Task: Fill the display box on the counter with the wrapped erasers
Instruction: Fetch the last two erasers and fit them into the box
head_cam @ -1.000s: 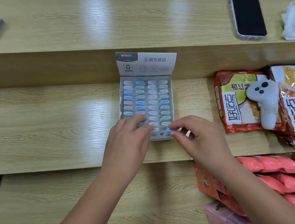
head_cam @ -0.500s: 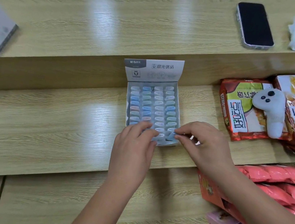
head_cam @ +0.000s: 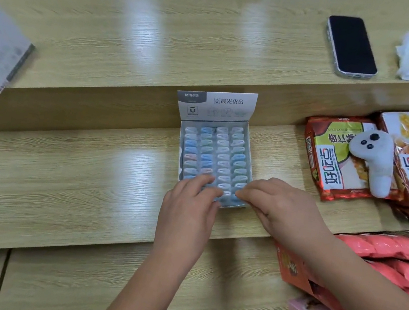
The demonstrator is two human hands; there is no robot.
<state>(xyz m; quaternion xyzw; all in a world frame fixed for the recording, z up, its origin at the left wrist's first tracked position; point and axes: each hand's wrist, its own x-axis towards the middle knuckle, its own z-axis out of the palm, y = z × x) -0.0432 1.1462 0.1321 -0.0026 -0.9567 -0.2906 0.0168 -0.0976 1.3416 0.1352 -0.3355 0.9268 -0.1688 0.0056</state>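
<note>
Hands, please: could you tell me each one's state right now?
Left hand: open, fingers pressing the wrapped erasers.
Right hand: pinching one blue eraser at the box's corner.

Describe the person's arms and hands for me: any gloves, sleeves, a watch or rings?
Both are bare. The left hand and the right hand wear no gloves, and no ring shows on any finger in view. Neither wrist carries a watch or bracelet. The forearms are uncovered right down to the bottom edge of the picture, so no sleeve is visible. There are no markings, plasters or tape.
</note>
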